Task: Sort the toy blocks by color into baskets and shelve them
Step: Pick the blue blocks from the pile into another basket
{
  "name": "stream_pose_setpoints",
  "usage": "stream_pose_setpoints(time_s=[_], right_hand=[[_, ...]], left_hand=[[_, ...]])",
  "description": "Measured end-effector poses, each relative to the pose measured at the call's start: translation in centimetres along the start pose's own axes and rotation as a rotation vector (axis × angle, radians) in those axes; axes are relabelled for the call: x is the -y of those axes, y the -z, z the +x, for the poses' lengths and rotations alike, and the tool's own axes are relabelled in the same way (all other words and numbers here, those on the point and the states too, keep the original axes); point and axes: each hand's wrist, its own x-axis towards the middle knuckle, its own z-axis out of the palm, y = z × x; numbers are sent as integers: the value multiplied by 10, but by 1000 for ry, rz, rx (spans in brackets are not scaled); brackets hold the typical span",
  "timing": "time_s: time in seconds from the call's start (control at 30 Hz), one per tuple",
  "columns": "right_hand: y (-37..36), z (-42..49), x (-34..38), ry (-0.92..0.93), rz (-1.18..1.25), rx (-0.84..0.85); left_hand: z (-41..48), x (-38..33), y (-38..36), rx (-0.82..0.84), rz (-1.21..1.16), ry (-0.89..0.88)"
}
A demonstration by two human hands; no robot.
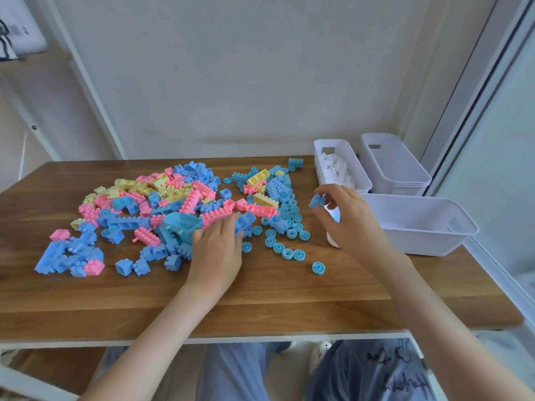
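Hands work over the wooden table [289,299]: left hand [217,250] lies palm down at the edge of the block pile [162,198], fingers reaching onto a blue brick [246,222], grip unclear. Right hand [347,218] is raised, fingertips pinching a small blue block [316,201] beside the large white basket [405,238]; behind it, a narrow basket [337,144] holds white blocks. Blue wheels [287,254] lie scattered between the hands.

Both arms are bare from the left hand [215,250] and right hand [347,218] back to the frame's bottom. Below the desk's [289,314] near edge show loose pale blue-grey trousers [231,371]. The right leg carries dark, scribbled handwriting-like marks [405,380], too blurred to read.
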Motion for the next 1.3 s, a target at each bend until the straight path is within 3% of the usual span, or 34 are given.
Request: stream_pose_setpoints(time_s=[0.2,0.33,0.47,0.6,0.77,1.3], right_hand=[[3,-3,6,-89,64,-16],[-5,0,24,-51,140,-10],[-28,8,32,0,128,263],[-56,22,22,-10,-111,510],[-69,28,15,-58,-201,582],[-67,20,13,91,-148,580]], left_hand=[[16,-25,5,-6,-160,50],[20,-19,19,-5,-234,149],[15,-6,36,6,-123,240],[14,11,53,72,-34,279],[8,31,73,164,-32,350],[-5,33,76,619,278,169]])
